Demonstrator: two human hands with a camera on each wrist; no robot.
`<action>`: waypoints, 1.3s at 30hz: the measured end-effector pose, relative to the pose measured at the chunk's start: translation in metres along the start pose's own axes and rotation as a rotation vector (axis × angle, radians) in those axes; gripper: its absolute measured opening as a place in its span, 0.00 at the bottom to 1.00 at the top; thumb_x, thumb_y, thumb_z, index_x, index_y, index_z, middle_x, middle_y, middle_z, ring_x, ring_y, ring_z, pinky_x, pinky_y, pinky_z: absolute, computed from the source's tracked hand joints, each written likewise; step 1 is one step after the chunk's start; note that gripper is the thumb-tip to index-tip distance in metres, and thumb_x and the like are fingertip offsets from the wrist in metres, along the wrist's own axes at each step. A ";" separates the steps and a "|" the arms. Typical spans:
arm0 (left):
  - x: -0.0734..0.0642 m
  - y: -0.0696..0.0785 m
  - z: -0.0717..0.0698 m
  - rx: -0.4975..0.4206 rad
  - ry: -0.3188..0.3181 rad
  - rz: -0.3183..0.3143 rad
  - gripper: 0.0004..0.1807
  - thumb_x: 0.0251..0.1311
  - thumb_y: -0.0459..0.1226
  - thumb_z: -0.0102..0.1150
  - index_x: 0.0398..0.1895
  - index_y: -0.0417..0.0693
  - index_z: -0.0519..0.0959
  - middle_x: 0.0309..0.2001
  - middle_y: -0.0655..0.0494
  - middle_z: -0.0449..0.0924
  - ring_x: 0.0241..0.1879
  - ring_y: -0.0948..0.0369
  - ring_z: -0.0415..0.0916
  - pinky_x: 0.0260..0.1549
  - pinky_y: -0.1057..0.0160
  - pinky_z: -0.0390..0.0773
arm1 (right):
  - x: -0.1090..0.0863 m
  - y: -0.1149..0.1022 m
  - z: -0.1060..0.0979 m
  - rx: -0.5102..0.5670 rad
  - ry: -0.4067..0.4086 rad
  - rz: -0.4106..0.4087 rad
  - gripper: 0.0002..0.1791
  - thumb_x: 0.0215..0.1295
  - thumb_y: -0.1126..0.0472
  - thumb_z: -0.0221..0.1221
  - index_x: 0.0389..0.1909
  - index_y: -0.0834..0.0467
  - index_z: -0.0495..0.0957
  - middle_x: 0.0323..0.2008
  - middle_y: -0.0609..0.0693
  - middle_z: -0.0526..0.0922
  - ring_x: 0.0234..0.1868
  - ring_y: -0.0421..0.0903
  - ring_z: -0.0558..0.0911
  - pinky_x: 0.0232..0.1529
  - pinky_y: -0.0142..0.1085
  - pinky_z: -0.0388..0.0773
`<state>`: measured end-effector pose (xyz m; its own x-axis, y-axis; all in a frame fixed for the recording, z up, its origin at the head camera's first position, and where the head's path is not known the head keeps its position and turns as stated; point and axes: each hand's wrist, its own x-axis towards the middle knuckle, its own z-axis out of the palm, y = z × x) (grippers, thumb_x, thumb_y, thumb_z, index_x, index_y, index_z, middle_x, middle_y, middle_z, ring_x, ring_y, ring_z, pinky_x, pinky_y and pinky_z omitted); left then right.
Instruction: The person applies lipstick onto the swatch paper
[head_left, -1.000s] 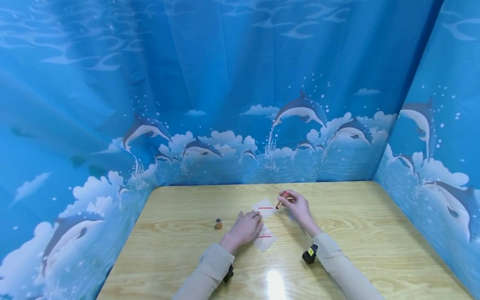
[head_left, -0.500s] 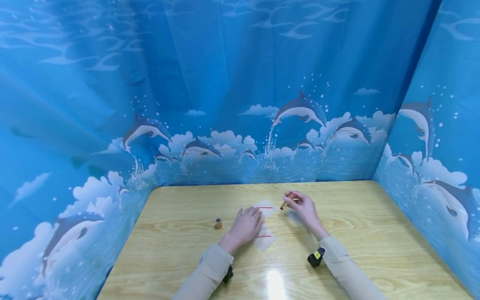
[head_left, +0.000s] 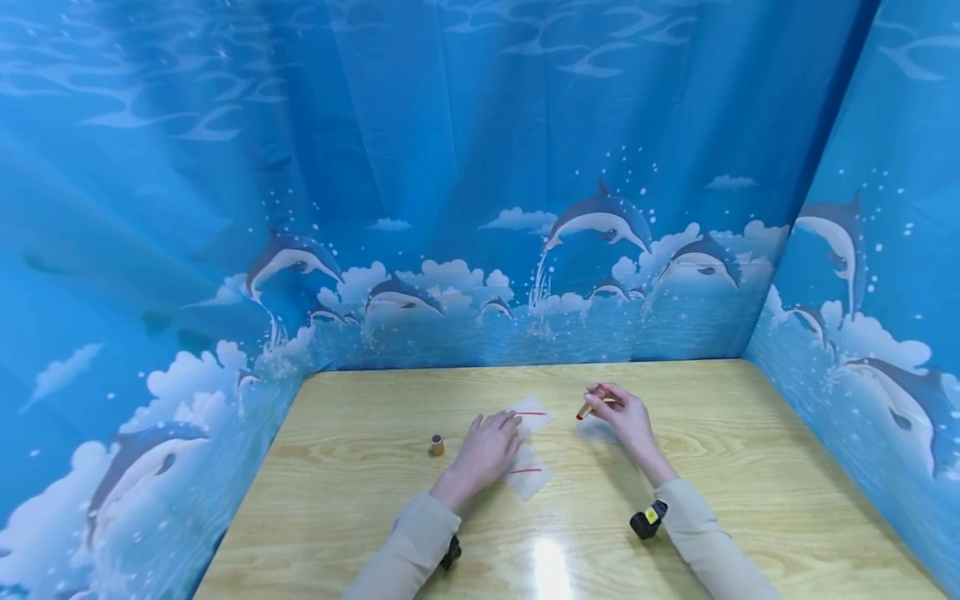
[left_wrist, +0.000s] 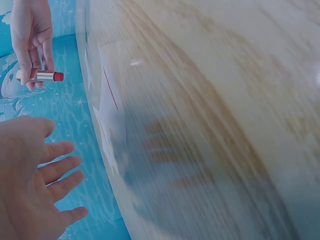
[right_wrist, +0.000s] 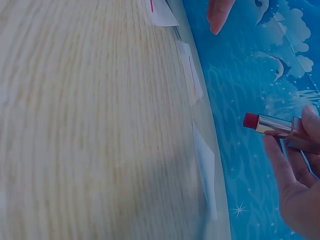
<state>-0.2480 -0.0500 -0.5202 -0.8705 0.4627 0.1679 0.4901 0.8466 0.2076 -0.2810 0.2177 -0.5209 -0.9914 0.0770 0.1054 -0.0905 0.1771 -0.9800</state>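
Note:
My right hand (head_left: pixel 628 423) pinches an uncapped lipstick (right_wrist: pixel 274 127) between thumb and fingers. Its red tip slants down and left, above a third piece of white paper (head_left: pixel 597 430) that the hand partly covers in the head view. That paper shows no visible mark in the right wrist view. My left hand (head_left: pixel 483 454), fingers loosely spread, is over the left side of two white papers and holds nothing. The far paper (head_left: pixel 536 423) and the near paper (head_left: pixel 529 483) each bear one straight red line.
A small brown-gold cap (head_left: pixel 437 446) stands upright on the wooden table (head_left: pixel 360 500), left of my left hand. Blue dolphin-print curtains (head_left: pixel 465 208) close off the back and sides. Each wrist carries a black camera (head_left: pixel 647 521).
My right hand has moved right with the lipstick, away from the far lined paper and over the third paper. My left hand has shifted slightly left.

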 end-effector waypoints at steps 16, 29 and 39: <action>0.016 0.040 0.010 0.008 0.009 0.116 0.24 0.78 0.47 0.47 0.71 0.48 0.71 0.72 0.52 0.69 0.71 0.55 0.67 0.71 0.43 0.65 | -0.004 0.006 -0.029 0.050 0.038 -0.037 0.24 0.69 0.57 0.66 0.55 0.73 0.77 0.59 0.68 0.79 0.39 0.34 0.85 0.46 0.30 0.85; 0.029 0.068 0.034 0.044 -0.135 0.171 0.28 0.79 0.52 0.42 0.75 0.49 0.67 0.76 0.54 0.64 0.75 0.56 0.61 0.73 0.41 0.59 | -0.008 0.007 -0.038 0.069 0.050 -0.040 0.23 0.69 0.61 0.66 0.55 0.75 0.76 0.57 0.69 0.80 0.39 0.33 0.85 0.45 0.30 0.85; 0.035 0.080 0.040 0.077 -0.215 0.150 0.32 0.77 0.55 0.43 0.76 0.48 0.64 0.77 0.55 0.61 0.76 0.57 0.57 0.74 0.41 0.58 | -0.009 0.004 -0.041 0.064 0.057 -0.022 0.24 0.69 0.60 0.65 0.57 0.75 0.75 0.60 0.72 0.77 0.40 0.32 0.85 0.48 0.30 0.85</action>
<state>-0.2408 0.0441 -0.5361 -0.7822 0.6228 -0.0190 0.6166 0.7781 0.1203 -0.2685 0.2580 -0.5186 -0.9823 0.1298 0.1348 -0.1199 0.1161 -0.9860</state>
